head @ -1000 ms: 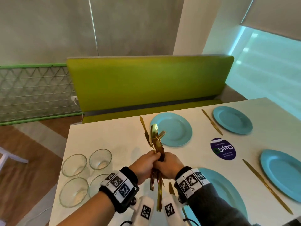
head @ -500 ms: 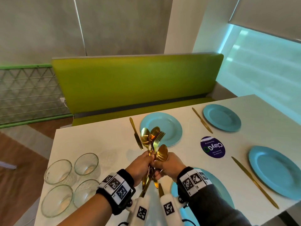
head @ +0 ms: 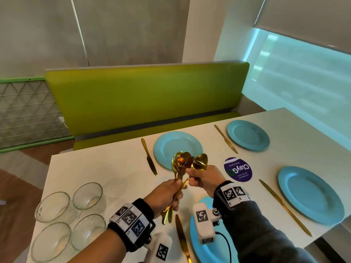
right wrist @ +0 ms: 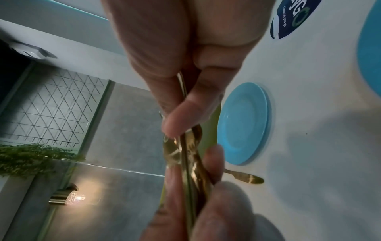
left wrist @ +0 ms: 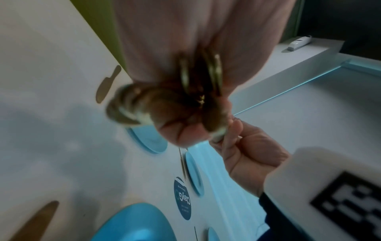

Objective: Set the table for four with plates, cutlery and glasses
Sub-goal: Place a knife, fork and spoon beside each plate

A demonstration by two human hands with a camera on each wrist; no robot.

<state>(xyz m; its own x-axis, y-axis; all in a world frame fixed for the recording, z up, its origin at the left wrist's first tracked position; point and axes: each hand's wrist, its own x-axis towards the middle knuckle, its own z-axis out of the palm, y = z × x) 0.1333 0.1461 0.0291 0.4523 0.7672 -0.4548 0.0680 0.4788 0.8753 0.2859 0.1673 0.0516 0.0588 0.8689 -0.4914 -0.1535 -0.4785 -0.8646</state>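
White tabletop point(head: 117, 164) carries four blue plates, each with a gold knife; above its near edge the left hand point(head: 167, 194) clenches a gold cutlery bundle point(head: 182, 164). One spoon point(head: 199, 162), bunched with the rest a second ago, now angles clear, pinched by the right hand point(head: 205, 179). Spoon placement looks next. Four glasses point(head: 70, 217) wait clustered at left.

Bright daylight; wrist views perhaps motion-blurred

A green bench point(head: 148, 99) stands behind a round purple sticker point(head: 238, 169).
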